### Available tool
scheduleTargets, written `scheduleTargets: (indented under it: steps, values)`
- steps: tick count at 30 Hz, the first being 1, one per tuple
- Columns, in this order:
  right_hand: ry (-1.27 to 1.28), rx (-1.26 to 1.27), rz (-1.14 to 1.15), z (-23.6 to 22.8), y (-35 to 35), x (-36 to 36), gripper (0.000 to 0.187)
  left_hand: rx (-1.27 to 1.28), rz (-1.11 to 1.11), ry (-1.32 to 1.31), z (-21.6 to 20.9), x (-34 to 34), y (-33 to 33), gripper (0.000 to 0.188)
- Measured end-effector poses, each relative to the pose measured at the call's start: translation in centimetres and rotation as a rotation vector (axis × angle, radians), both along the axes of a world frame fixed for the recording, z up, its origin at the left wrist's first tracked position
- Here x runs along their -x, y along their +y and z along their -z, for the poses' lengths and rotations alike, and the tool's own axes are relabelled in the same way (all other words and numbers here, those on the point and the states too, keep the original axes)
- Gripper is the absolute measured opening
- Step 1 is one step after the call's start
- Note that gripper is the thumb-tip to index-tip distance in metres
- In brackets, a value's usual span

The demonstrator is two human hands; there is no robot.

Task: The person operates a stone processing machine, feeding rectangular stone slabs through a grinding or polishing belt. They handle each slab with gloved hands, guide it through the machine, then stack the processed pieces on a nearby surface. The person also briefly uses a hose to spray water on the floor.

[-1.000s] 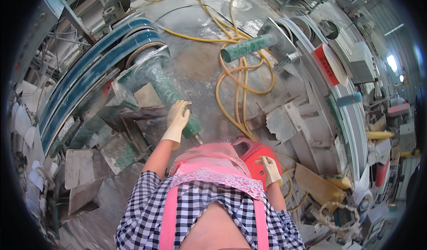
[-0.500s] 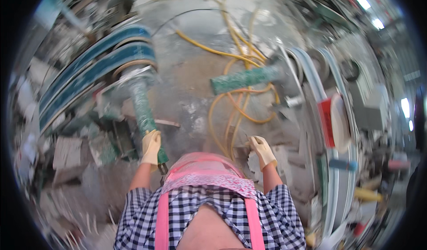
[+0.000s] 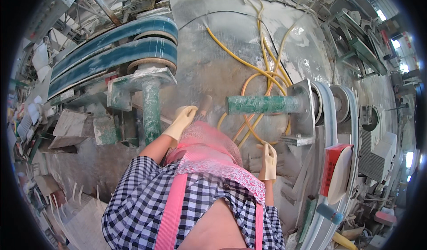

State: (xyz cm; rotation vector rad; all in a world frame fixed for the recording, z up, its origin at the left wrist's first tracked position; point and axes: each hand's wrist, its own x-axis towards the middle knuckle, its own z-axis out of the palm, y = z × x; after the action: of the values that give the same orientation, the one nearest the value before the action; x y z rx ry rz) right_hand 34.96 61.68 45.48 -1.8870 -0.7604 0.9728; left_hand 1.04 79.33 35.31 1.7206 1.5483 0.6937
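Observation:
My left hand (image 3: 182,120), in a cream rubber glove, is loosely closed in front of the pink apron (image 3: 209,147), with nothing seen in it. Just left of it stands a flaking green metal post (image 3: 151,109), apart from the fingers. My right hand (image 3: 267,161), gloved the same way, hangs closed at the apron's right side; nothing shows in it. Ahead of that hand a green metal cylinder (image 3: 262,104) sticks out leftward from a machine plate (image 3: 304,103).
Blue belts (image 3: 115,56) run round wheels at left; pale belts (image 3: 329,116) run at right beside a red box (image 3: 334,170). Yellow hoses (image 3: 240,60) tangle across the wet concrete floor (image 3: 195,36). Stone blocks (image 3: 71,127) lie at left.
My view has turned left and sharpened. My left hand has moved off the green post to its right, in front of the apron. My right hand has lowered beside the apron.

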Motion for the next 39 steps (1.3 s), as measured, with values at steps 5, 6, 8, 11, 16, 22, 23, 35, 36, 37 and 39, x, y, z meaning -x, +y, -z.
scheduleTargets:
  steps: [5,6,8,11,16,22,23,35,36,37,39]
  values:
    - [-0.053,-0.065,0.072,0.3,8.2,-1.9,0.036,0.128,0.191,-0.099,2.7,-5.2,10.3,0.025]
    - [-0.122,-0.039,0.063,1.1,10.3,-2.6,0.035,0.114,0.259,-0.097,3.3,-6.4,12.7,0.025]
    - [-0.253,-0.116,0.051,2.8,14.0,-3.3,0.034,0.072,0.365,-0.097,3.9,-8.4,17.8,0.025]
    - [-0.574,-0.152,-0.031,5.1,19.8,-3.6,0.034,0.100,0.449,-0.083,3.3,-10.5,25.2,0.025]
    - [-0.922,0.183,-0.310,7.1,25.1,-3.7,0.035,0.209,0.407,-0.039,2.5,-9.9,36.0,0.028]
    - [-1.106,0.286,-0.512,10.2,24.9,-5.2,0.038,0.012,0.244,-0.082,6.1,-7.7,40.4,0.021]
    - [-1.151,0.334,-0.510,10.7,24.7,-5.6,0.039,0.019,0.203,-0.062,6.7,-7.8,40.6,0.021]
    - [-0.970,0.529,-0.609,10.3,30.2,-9.3,0.045,0.090,0.149,-0.299,7.4,-10.0,43.6,0.019]
    - [-0.944,0.528,-0.601,10.5,31.0,-9.6,0.045,0.071,0.138,-0.288,7.5,-10.3,44.0,0.020]
    - [-0.916,0.525,-0.598,10.6,31.7,-9.9,0.046,0.070,0.149,-0.273,7.6,-10.7,44.3,0.020]
    - [-0.859,0.522,-0.579,10.8,33.0,-10.6,0.046,0.094,0.150,-0.264,8.0,-11.1,44.7,0.021]
